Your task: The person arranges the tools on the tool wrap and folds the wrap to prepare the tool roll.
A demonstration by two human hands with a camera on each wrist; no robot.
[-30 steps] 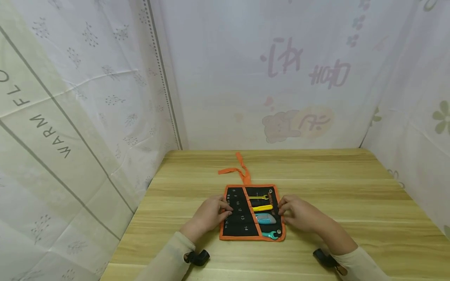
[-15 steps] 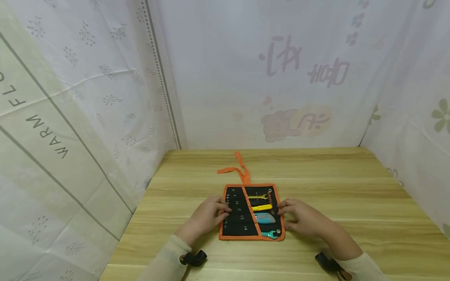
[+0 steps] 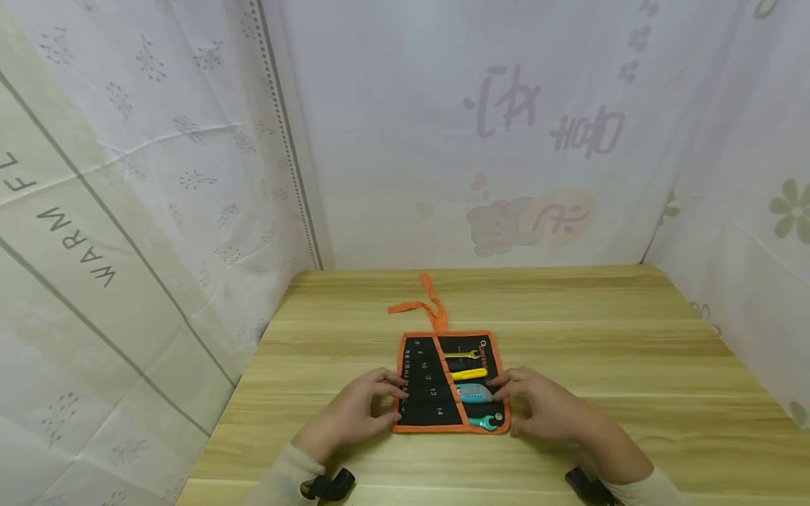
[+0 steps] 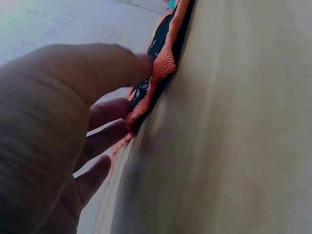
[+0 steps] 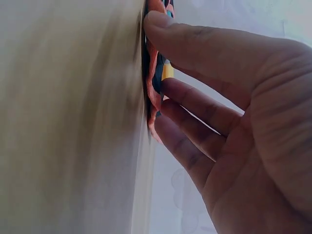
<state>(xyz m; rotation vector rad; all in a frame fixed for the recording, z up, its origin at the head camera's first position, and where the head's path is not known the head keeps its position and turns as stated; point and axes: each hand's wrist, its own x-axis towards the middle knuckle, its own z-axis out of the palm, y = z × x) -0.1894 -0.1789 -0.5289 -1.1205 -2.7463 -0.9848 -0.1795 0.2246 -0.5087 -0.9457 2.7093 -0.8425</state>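
Note:
A black tool pouch [image 3: 418, 404] with orange trim lies flat on the table in the head view. Its printed pocket faces left; from it stick out a yellow wrench [image 3: 467, 355], a yellow handle [image 3: 470, 374], a blue utility knife [image 3: 476, 393] and a green wrench [image 3: 484, 422]. My left hand [image 3: 354, 411] touches the pouch's left edge with spread, slightly bent fingers; in the left wrist view the thumb [image 4: 117, 66] rests on the orange trim [image 4: 163, 63]. At the right edge, my right hand [image 3: 547, 407] lays its loose fingertips near the knife, thumb at the trim.
Two orange tie straps [image 3: 436, 313] stretch from the pouch's far edge over the wooden table [image 3: 607, 337]. Printed curtains [image 3: 380, 140] hang behind the table and at both sides. Black wrist cameras [image 3: 329, 485] sit on both wrists.
My left hand has drawn back toward the near left corner of the pouch, its fingers spreading. The right hand has moved slightly nearer, its fingers reaching further over the edge. The pouch lies nearly unchanged.

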